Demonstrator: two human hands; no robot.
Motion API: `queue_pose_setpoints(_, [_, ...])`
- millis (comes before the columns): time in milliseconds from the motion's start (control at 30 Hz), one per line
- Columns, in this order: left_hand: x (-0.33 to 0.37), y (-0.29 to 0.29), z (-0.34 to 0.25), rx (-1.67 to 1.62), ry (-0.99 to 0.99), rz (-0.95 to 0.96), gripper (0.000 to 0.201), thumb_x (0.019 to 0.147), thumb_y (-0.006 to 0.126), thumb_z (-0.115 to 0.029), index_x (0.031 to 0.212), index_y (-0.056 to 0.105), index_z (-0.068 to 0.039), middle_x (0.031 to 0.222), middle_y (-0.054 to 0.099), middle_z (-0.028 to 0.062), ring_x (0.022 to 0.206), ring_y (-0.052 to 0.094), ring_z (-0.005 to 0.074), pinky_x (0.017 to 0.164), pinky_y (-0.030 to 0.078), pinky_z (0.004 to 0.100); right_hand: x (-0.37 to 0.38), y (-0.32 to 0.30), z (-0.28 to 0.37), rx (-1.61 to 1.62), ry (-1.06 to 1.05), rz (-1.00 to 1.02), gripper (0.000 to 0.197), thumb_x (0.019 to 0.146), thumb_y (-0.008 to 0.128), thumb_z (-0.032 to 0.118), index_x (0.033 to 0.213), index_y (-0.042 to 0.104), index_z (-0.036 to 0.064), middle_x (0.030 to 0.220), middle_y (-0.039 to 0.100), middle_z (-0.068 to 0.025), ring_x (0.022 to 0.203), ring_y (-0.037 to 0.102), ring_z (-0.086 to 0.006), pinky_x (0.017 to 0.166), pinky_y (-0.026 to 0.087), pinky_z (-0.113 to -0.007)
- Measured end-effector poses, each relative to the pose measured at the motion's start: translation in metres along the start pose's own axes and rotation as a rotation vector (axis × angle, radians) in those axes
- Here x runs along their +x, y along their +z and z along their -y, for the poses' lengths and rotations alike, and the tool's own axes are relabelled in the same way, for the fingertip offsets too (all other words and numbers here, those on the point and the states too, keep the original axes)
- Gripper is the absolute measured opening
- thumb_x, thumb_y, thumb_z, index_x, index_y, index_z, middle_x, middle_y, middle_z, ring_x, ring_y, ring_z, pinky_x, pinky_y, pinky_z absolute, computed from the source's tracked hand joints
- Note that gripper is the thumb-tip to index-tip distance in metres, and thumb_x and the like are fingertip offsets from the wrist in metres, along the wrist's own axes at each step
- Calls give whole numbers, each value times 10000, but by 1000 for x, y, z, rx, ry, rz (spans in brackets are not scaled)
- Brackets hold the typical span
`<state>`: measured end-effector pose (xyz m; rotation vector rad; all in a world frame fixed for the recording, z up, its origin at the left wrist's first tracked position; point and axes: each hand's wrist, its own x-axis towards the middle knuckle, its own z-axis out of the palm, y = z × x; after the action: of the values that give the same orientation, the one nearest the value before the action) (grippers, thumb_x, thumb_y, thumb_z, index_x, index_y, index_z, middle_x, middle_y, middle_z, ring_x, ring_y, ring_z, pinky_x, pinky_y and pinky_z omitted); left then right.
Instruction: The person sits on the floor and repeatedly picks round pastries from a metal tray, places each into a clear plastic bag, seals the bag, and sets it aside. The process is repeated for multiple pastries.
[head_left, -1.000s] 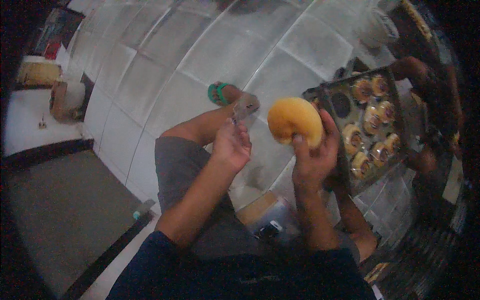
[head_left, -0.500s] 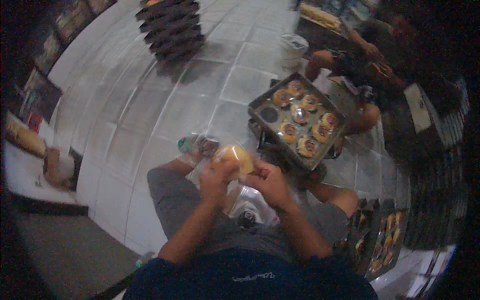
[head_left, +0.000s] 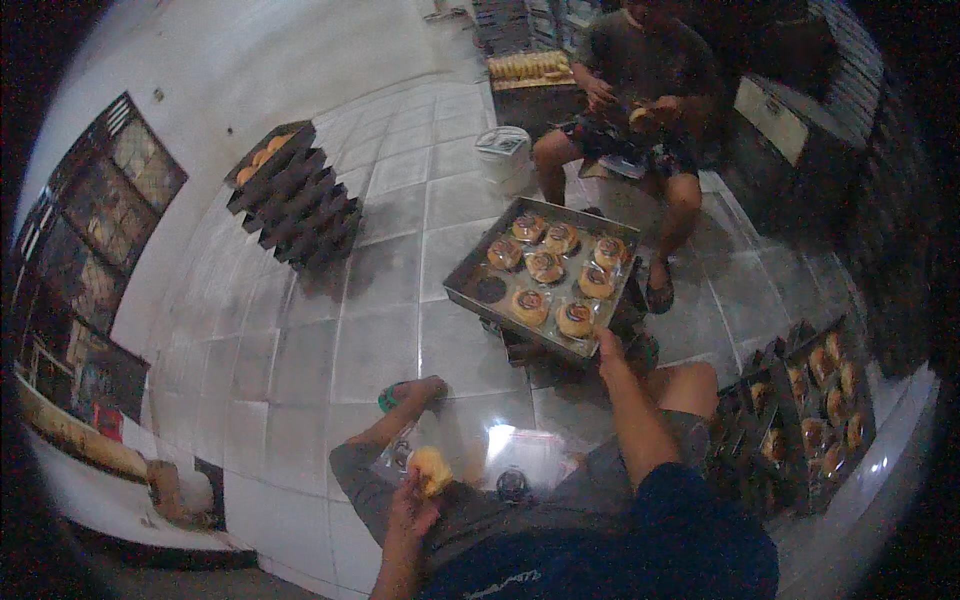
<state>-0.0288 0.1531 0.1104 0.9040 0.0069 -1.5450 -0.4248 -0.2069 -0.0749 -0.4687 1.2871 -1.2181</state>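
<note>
Bun (head_left: pixel 431 470) sits gripped in your left hand (head_left: pixel 415 497), near your lap. Your right hand (head_left: pixel 607 347) reaches far-right to the pastry tray (head_left: pixel 465 288); can't tell how open it is.

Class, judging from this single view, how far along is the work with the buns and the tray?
Done: seven topped buns sit on the metal tray; one dark spot looks unfilled. In hand: the left hand holds a bun; the right hand reaches the tray's near edge. Left: that bun isn't on it yet.
</note>
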Motion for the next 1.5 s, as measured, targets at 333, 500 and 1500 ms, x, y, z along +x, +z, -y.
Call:
queue_pose_setpoints(333, [52,-18,18,0,-176,90,476,986,711,-349,1360,583,-83,1277,663,112,1152,662,276,923,588,429,-244,-52,132,417,-147,-7,237,875,662,292,1035,627,121,948,653,-70,936,664,-221,851,554,-432])
queue_pose_setpoints(500, [70,-28,30,68,-267,208,467,1000,688,-380,1357,594,-95,1311,660,136,1178,653,298,959,563,490,-387,-132,147,512,-512,-206,219,891,632,246,1074,611,127,990,633,-58,961,664,-243,853,559,-435])
queue_pose_setpoints(1500, [42,156,86,457,-3,409,432,1005,680,-248,1353,565,-19,1255,661,112,1078,667,229,942,547,404,-385,29,85,-11,-88,435,486,918,782,349,1249,662,13,1094,737,-116,1067,696,-230,986,549,-436])
